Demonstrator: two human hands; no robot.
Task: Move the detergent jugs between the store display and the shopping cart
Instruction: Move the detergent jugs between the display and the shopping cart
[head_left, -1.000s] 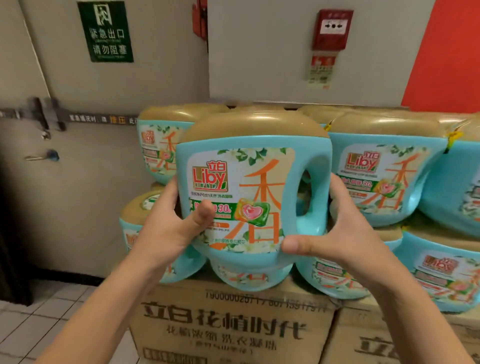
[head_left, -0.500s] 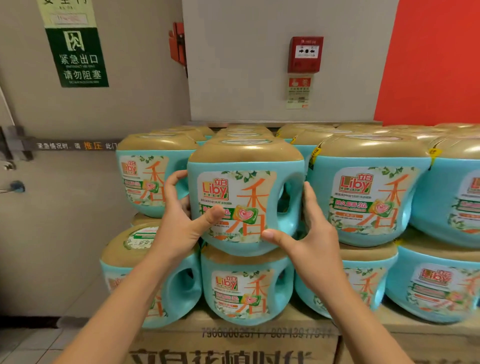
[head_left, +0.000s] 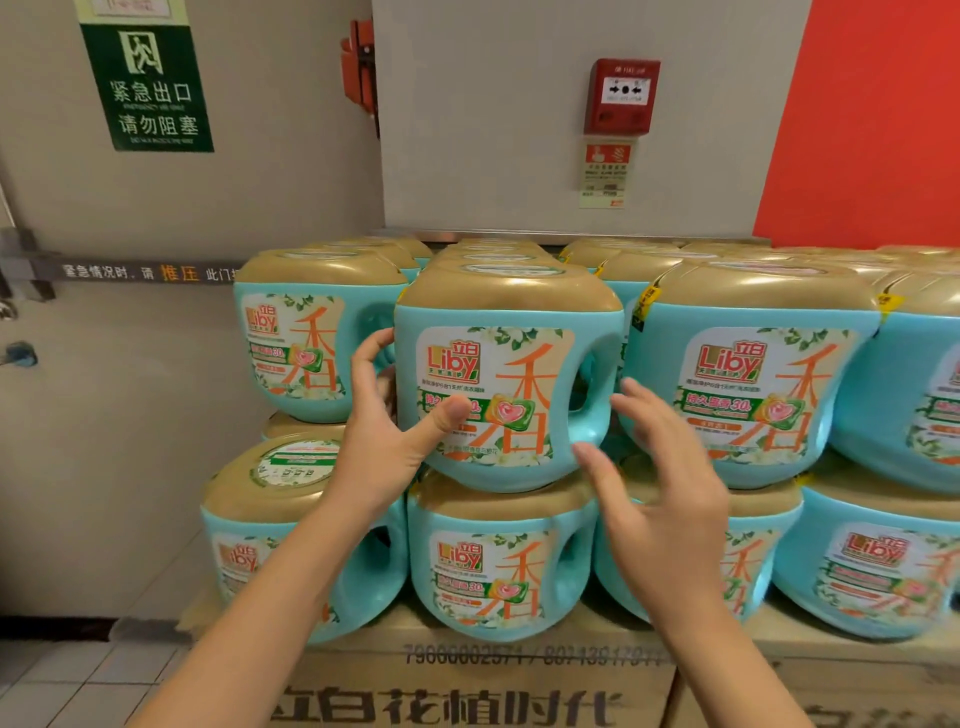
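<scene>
Pushed back into the display's top row since a second ago: detergent jug (head_left: 509, 384), now sitting on the gold cap of a lower jug (head_left: 498, 561). Right hand (head_left: 660, 499) off it, fingers spread wide, blurred. Left hand (head_left: 384, 441) clasping its left side, thumb on the label. Could tip forward if released off-centre, seemingly on a rounded cap. Below, cardboard cartons (head_left: 467, 696); behind, grey wall with exit sign (head_left: 148, 88) and fire alarm (head_left: 622, 96).

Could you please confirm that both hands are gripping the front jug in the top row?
Not quite: only the left hand grips the front jug in the top row; the right hand is open beside it, fingers spread, as the head view shows.
</scene>
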